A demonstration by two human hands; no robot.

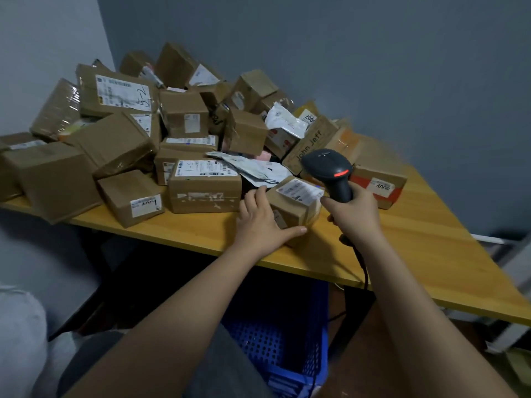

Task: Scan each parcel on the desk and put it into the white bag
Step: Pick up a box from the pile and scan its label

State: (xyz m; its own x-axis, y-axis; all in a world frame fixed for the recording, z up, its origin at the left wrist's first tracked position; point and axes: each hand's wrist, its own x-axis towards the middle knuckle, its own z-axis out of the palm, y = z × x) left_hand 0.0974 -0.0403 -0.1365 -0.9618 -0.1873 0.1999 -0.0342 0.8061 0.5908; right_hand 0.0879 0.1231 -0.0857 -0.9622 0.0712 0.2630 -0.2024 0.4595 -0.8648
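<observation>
A small brown parcel [296,202] with a white label on top sits on the wooden desk [416,234] near its front edge. My left hand [258,222] grips this parcel from its left side, thumb along the front, fingers behind. My right hand [355,216] holds a black barcode scanner [330,170] by the handle, just right of the parcel, its head with a red light above the label. A white bag [20,326] shows at the lower left edge, partly out of view.
A large heap of several brown cardboard parcels [115,139] covers the left and back of the desk. A parcel with red tape [379,185] lies right of the scanner. A blue plastic crate [281,334] stands under the desk. The scanner's cable hangs over the front edge.
</observation>
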